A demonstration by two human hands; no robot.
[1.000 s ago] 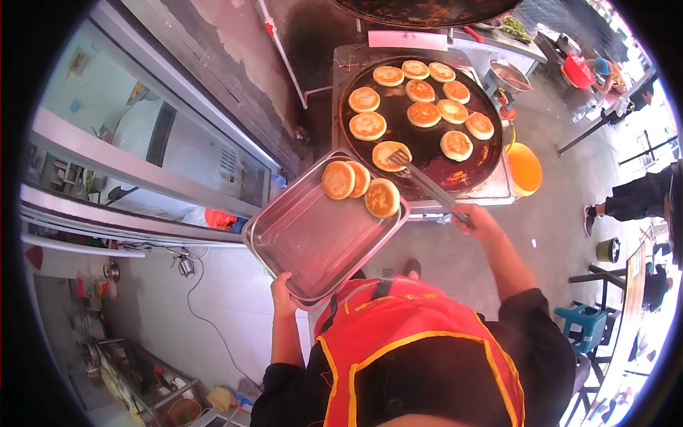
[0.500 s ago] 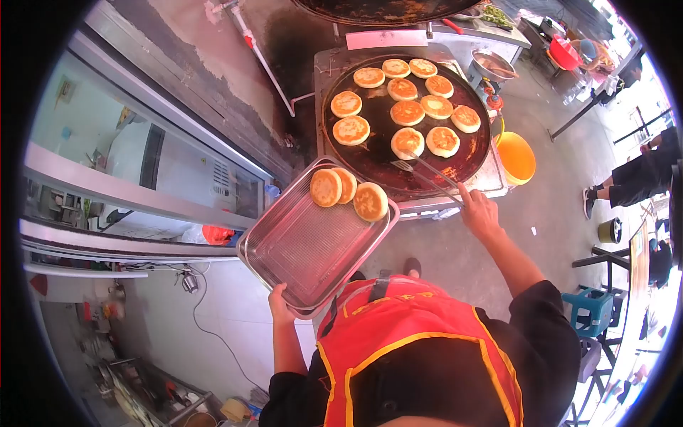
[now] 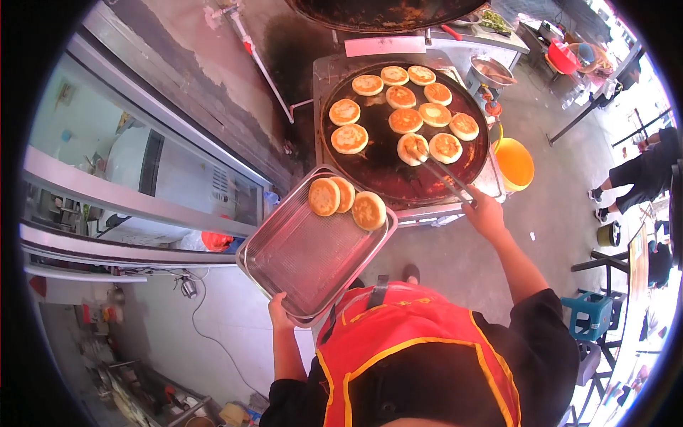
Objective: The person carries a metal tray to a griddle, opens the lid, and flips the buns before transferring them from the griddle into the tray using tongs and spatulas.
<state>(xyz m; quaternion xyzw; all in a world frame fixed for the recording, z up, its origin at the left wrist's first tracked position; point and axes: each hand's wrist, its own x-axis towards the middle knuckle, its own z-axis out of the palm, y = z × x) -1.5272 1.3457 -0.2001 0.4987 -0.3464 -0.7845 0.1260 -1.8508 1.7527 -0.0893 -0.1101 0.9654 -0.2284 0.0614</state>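
Note:
My left hand grips the near edge of a metal tray. Three browned flatbreads lie at the tray's far end. In my right hand is a pair of metal tongs, its tips at a round flatbread near the front of the griddle. Whether the tips pinch that flatbread or only touch it, I cannot tell. Another flatbread lies just right of it, and several more are spread over the dark griddle. The tray's far edge comes close to the griddle's front left rim.
A raised round lid stands behind the griddle. To its right are a metal pot and a yellow bucket. A framed glass partition runs along the left. A person's legs and a blue stool are at right.
The tong tips have moved onto the front flatbread, which has shifted slightly right. The flatbread beside it also sits a little farther right and lower. My left hand still holds the tray.

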